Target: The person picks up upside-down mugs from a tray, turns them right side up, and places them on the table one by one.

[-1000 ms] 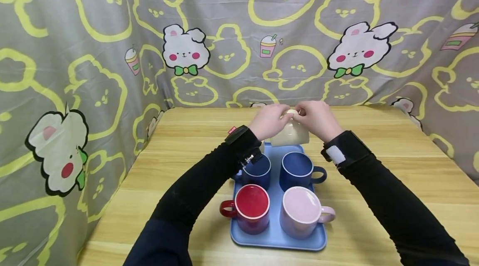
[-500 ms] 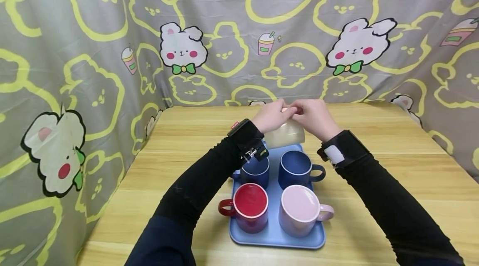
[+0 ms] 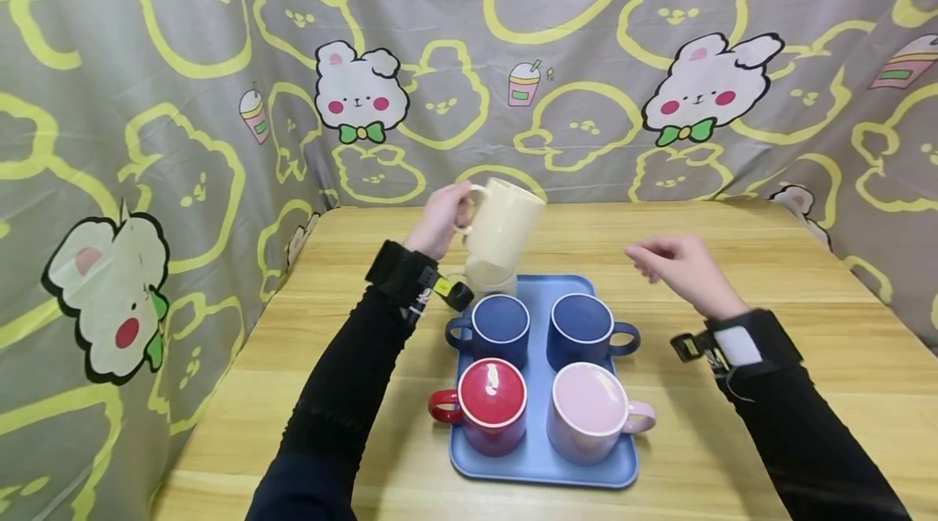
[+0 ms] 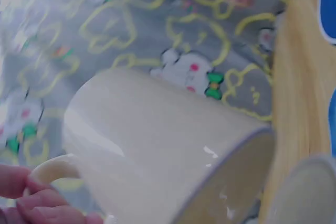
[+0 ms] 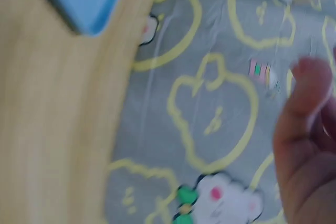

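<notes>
My left hand (image 3: 441, 221) grips the handle of a cream mug (image 3: 506, 224) held above the tray's far left corner. In the left wrist view the mug (image 4: 157, 140) is tilted, its mouth turned toward the table side. Just below it stands a second cream mug (image 3: 497, 281), partly hidden by the raised one. My right hand (image 3: 685, 269) hovers to the right of the blue tray (image 3: 541, 448), fingers loosely bent and holding nothing. On the tray stand two navy mugs, left (image 3: 501, 331) and right (image 3: 582, 331), a red mug (image 3: 493, 407) and a pink mug (image 3: 589, 411).
A wooden table (image 3: 733, 277) lies under the tray. Grey patterned cloth (image 3: 440, 41) hangs behind the table and along both sides. Mug handles stick out past the tray's left and right edges.
Both hands were together on the cream mug over the tray's far end. The right hand has let go and moved right; the left has carried the mug leftward.
</notes>
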`<state>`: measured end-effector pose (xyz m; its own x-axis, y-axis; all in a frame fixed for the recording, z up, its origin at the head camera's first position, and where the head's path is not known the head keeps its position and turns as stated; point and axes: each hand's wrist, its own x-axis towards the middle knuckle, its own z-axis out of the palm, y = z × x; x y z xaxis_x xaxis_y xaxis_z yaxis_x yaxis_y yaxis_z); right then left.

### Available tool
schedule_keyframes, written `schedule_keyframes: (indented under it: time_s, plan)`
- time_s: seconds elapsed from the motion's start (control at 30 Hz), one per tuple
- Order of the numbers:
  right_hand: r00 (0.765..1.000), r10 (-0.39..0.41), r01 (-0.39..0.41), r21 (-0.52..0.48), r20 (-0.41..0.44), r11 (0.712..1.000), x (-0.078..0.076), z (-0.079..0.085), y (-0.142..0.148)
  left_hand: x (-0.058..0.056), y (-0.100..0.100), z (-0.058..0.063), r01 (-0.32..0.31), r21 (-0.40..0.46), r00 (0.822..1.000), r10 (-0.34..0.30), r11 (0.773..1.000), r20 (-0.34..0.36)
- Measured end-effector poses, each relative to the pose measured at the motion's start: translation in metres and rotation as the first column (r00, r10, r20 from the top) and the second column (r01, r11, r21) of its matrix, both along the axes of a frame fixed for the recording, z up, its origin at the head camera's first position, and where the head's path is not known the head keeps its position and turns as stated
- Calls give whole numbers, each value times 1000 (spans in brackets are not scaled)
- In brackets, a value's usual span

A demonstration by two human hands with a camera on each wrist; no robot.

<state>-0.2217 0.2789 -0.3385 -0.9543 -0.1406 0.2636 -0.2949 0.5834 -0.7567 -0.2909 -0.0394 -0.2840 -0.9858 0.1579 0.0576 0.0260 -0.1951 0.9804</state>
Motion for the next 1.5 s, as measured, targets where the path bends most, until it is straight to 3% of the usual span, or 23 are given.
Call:
schedule_keyframes:
  time_s: [0.1,0.23,0.33,0.47,0.63,0.73,0.83,0.93,1.03,1.07,1.13,1.17,1.3,1.4,1.5]
  plan:
    - [992,36,-38,14,123,999,13,-17,16,-5,-24,-11,-84,198,995,73,977,62]
    - [961,86,-101,43,264,994,29,-35,25,-9,-52,-35,-213,308,977,202,927,68]
    - [935,122,-143,40,334,989,38,-46,27,-13,-68,-58,-296,335,953,301,895,38]
    - [912,191,-210,13,362,978,45,-61,27,-19,-86,-89,-388,350,915,401,853,37]
    - [904,288,-295,-26,316,955,47,-77,24,-15,-102,-110,-491,300,860,509,818,18]
    - [900,312,-316,-37,304,948,46,-82,23,-12,-110,-118,-519,251,843,538,817,-7]
    - [897,315,-319,-42,309,947,45,-86,23,-22,-119,-132,-547,158,829,558,822,-31]
    - [897,305,-311,-36,319,950,45,-87,23,-32,-131,-146,-508,115,850,519,853,-93]
    - [896,295,-301,-35,332,953,47,-87,24,-67,-149,-188,-471,147,853,492,870,-177]
    - [894,294,-298,-41,337,954,47,-87,24,-72,-152,-195,-460,157,857,483,874,-178]
    - [891,285,-287,-47,355,957,48,-86,23,-84,-154,-206,-519,97,835,528,849,-156]
    - [889,285,-286,-50,359,957,48,-86,22,-87,-154,-208,-551,59,820,553,833,-148]
    - [888,275,-274,-55,368,960,48,-88,22,-47,-136,-162,-598,-135,801,595,790,-67]
    - [891,278,-277,-56,359,959,47,-89,22,-35,-133,-151,-605,-218,793,603,766,-82]
    - [894,282,-280,-58,349,958,45,-91,23,-35,-133,-149,-626,-302,774,621,719,-124]
